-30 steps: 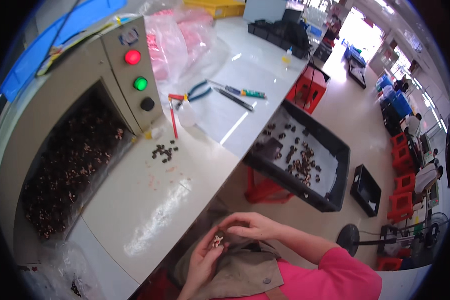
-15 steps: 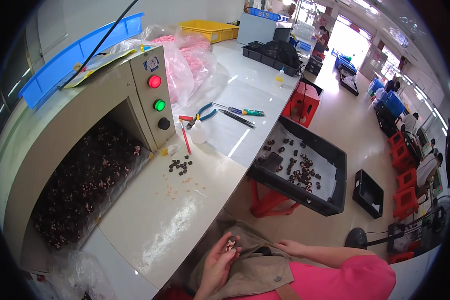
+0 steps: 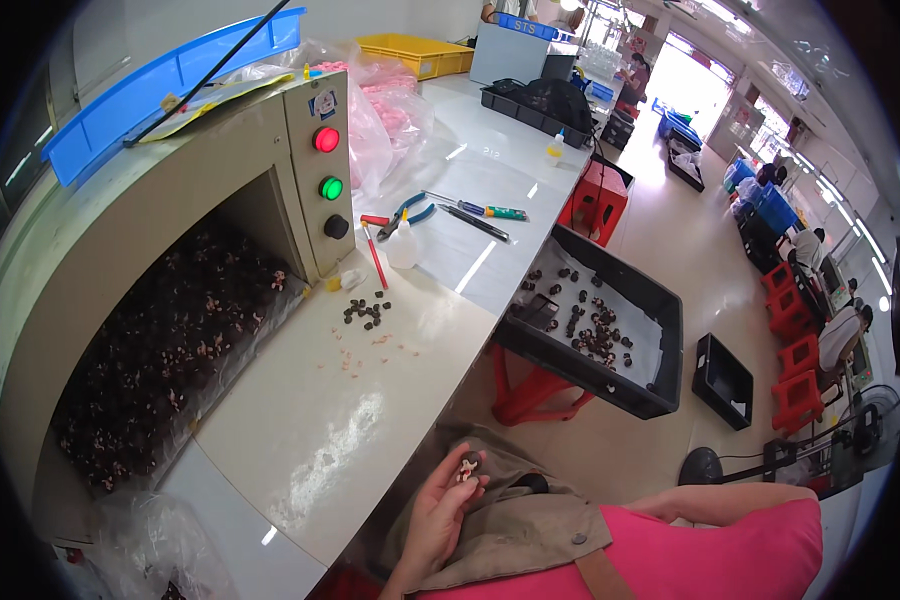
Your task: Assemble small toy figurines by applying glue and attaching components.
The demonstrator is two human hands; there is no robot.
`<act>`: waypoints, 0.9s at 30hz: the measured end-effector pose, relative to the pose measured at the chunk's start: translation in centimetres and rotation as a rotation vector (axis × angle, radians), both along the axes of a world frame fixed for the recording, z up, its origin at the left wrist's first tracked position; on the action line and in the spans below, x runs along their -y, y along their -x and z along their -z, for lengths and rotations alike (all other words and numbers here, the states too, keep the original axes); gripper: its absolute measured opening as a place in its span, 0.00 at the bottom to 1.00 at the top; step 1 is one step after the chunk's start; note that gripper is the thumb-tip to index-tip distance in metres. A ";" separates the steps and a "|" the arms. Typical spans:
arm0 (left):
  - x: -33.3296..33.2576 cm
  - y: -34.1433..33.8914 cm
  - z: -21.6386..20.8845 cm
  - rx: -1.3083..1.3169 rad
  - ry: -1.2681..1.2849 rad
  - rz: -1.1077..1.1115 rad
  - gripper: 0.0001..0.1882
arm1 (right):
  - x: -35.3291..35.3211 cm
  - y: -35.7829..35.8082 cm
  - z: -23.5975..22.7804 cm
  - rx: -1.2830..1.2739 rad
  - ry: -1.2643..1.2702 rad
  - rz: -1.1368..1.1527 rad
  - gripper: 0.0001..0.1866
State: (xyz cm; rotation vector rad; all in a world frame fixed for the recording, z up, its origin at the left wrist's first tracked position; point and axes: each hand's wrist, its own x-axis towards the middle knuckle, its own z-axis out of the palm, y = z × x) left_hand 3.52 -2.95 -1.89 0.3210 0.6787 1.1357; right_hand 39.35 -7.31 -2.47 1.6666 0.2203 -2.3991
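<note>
Yellow crate is sitting beside pink-filled plastic bags. Blue-handled pliers are lying near slim black tool. Small black tray is lying on floor. Red stools are standing near co-worker in white.

White light floods the far doorway, glare streaks the tabletop, and lines bend near the rim.
</note>
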 end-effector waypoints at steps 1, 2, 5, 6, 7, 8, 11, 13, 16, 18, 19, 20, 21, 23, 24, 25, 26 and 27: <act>0.1 0.0 -0.1 0.003 0.005 0.008 0.26 | 1.1 -0.7 0.6 0.003 0.005 0.008 0.33; 0.1 -0.1 -0.3 0.000 -0.009 0.016 0.26 | 0.8 0.0 2.6 0.063 -0.069 -0.016 0.33; -0.4 0.1 -0.4 0.016 -0.043 0.009 0.26 | -0.7 3.7 6.5 0.258 -0.302 -0.116 0.32; -0.3 0.1 -0.4 0.017 -0.062 0.010 0.26 | -0.1 3.2 8.1 0.318 -0.381 -0.143 0.32; -0.2 0.1 -0.3 0.016 -0.063 0.014 0.26 | 0.6 2.2 9.6 0.377 -0.461 -0.171 0.32; -0.1 0.2 -0.3 0.015 -0.061 0.006 0.26 | 1.5 0.5 11.2 0.435 -0.541 -0.197 0.31; 0.3 0.5 -0.4 0.020 -0.060 -0.004 0.26 | 2.9 -0.9 10.8 0.393 -0.625 -0.106 0.30; 0.5 0.5 -0.6 0.029 -0.067 -0.015 0.26 | 3.4 -0.9 10.3 0.291 -0.635 0.003 0.29; 0.2 0.1 0.0 0.057 -0.053 -0.014 0.26 | 4.0 -3.0 11.6 0.233 -0.545 0.268 0.26; 0.3 0.3 0.2 0.064 -0.033 -0.013 0.26 | 4.8 -3.3 12.0 0.242 -0.543 0.260 0.26; 0.5 0.5 0.0 0.064 -0.025 -0.011 0.26 | 5.4 -3.3 11.9 0.245 -0.539 0.259 0.26; 0.6 0.6 -0.2 0.074 -0.019 -0.019 0.26 | 6.1 -3.2 11.9 0.247 -0.536 0.258 0.25; 0.3 0.6 -0.5 0.085 -0.022 -0.018 0.26 | 6.5 -3.2 11.7 0.251 -0.539 0.266 0.25; 0.2 0.4 -0.7 0.082 -0.026 -0.009 0.26 | 7.5 -3.7 11.1 0.260 -0.546 0.284 0.25; 0.2 0.4 -0.8 0.087 -0.023 -0.019 0.26 | 7.3 -3.7 11.1 0.261 -0.549 0.276 0.25; 0.2 0.5 -0.8 0.092 -0.021 -0.029 0.26 | 7.2 -3.7 11.0 0.262 -0.551 0.269 0.25; 0.2 0.5 -0.8 0.094 -0.018 -0.032 0.26 | 7.1 -3.8 11.0 0.262 -0.553 0.262 0.25; 0.3 0.5 -0.8 0.093 -0.016 -0.030 0.26 | 7.1 -3.8 11.0 0.262 -0.554 0.258 0.25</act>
